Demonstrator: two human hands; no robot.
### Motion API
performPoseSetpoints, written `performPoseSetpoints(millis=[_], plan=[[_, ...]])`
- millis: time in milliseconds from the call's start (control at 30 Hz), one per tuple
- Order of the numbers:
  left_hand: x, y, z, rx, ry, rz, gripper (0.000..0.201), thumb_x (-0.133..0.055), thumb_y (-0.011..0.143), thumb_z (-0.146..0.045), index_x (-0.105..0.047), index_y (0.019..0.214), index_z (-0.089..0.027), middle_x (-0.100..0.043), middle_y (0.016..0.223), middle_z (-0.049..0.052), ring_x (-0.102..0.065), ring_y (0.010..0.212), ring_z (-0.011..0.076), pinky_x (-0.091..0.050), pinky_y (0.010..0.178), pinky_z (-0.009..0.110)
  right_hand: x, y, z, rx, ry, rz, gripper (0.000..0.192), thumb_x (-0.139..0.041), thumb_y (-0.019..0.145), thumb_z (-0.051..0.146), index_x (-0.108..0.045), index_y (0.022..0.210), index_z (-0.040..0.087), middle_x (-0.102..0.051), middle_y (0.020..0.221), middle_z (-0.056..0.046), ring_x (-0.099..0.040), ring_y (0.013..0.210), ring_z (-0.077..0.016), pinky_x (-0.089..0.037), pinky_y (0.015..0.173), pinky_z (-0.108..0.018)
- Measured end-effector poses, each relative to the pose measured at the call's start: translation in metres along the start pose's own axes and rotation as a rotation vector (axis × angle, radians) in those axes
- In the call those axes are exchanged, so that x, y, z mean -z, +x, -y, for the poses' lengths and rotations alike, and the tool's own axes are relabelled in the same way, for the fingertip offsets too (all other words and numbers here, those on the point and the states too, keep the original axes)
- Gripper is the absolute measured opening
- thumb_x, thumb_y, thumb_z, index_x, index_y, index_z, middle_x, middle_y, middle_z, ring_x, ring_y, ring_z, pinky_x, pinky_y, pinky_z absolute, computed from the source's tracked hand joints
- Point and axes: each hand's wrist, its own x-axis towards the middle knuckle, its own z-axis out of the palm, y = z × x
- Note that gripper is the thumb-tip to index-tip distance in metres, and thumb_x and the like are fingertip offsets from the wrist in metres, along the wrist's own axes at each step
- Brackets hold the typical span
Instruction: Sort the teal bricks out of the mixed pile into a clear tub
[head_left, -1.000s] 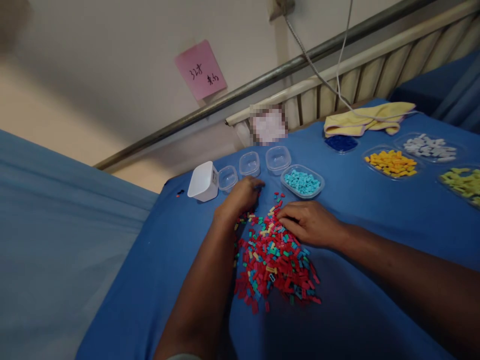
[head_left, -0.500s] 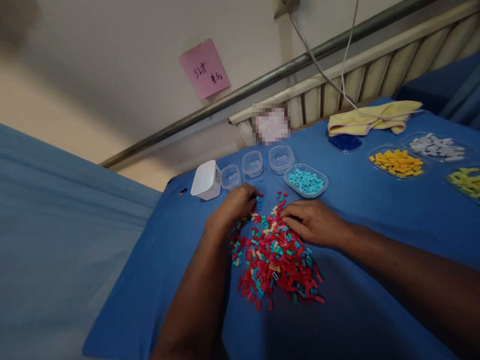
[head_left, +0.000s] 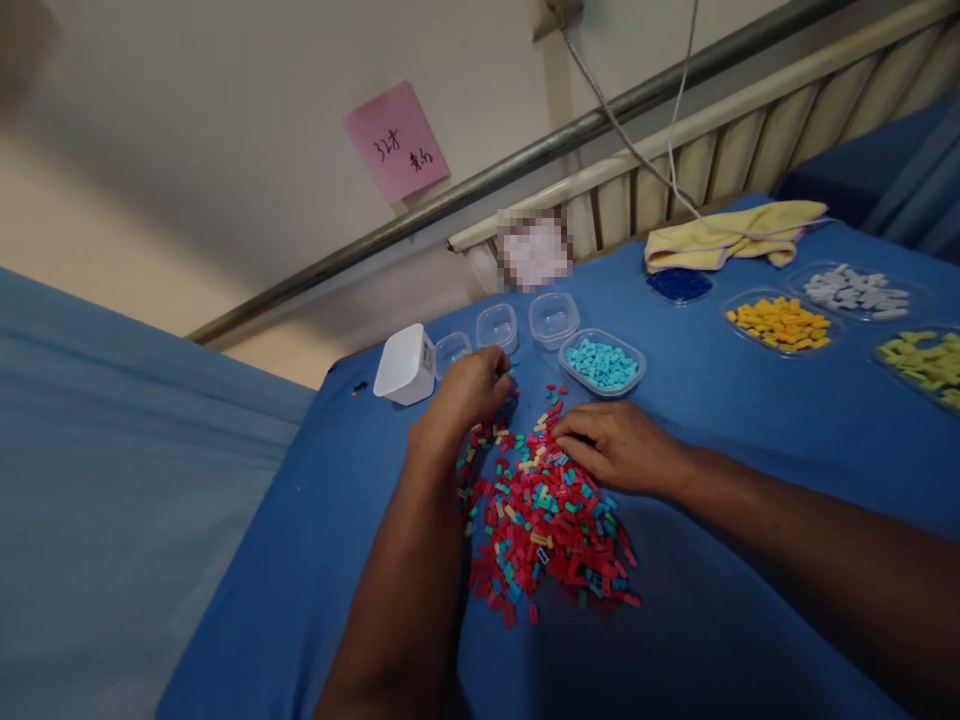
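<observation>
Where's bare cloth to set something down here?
Free: the blue cloth between the right hand and the yellow-piece tray, and the near-left corner. Crowded: around the mixed pile and the small tubs by the left hand.

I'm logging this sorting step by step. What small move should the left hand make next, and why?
Probably carry its pinch to the cyan-bead tray and let go. The left hand is curled at the mixed pile's far edge with cyan bits at its fingertips; that tray holds only cyan pieces.
</observation>
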Motion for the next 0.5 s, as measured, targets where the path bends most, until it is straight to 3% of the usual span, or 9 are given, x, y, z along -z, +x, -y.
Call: performPoseSetpoints(millis=[100, 200, 333, 500], plan=[[0.001, -0.007, 0.006, 0.02, 0.008, 0.062, 0.015, -0.067, 0.093, -0.015, -0.075, 0.105, -0.021, -0.079, 0.1, 0.009, -0.068, 0.084, 0.0253, -0.044, 0.074, 0.034, -0.001, 0.0, -0.001, 0.011, 0.004, -0.003, 0.018, -0.062, 0.11, 0.022, -0.08, 0.109, 0.023, -0.086, 0.106, -0.005, -0.08, 0.093, -0.0215, -0.054, 0.083, -0.035], [-0.011, -0.016, 0.012, -0.021, -0.019, 0.115, 0.02, -0.067, 0.09, -0.011, -0.077, 0.103, -0.022, -0.08, 0.105, 0.008, -0.071, 0.089, 0.0257, -0.047, 0.078, 0.033, -0.002, -0.001, -0.003, 0.003, 0.003, 0.013, 0.018, -0.062, 0.111, 0.023, -0.08, 0.11, 0.023, -0.086, 0.107, -0.006, -0.08, 0.093, -0.0217, -0.055, 0.082, -0.036], [-0.027, -0.02, 0.015, -0.027, -0.056, 0.102, 0.024, -0.065, 0.09, -0.012, -0.077, 0.109, -0.022, -0.08, 0.105, 0.009, -0.072, 0.089, 0.0261, -0.049, 0.08, 0.034, -0.002, -0.001, -0.003, -0.017, 0.004, 0.019, 0.018, -0.062, 0.111, 0.025, -0.08, 0.112, 0.023, -0.086, 0.107, -0.006, -0.08, 0.096, -0.0228, -0.056, 0.086, -0.037], [-0.019, -0.014, 0.003, -0.034, -0.187, 0.013, 0.013, -0.067, 0.094, -0.02, -0.075, 0.104, -0.021, -0.078, 0.096, 0.006, -0.068, 0.083, 0.0236, -0.047, 0.077, 0.034, -0.002, 0.0, -0.003, -0.022, 0.002, 0.026, 0.018, -0.062, 0.111, 0.024, -0.08, 0.111, 0.023, -0.086, 0.107, -0.006, -0.08, 0.098, -0.0228, -0.056, 0.087, -0.036]])
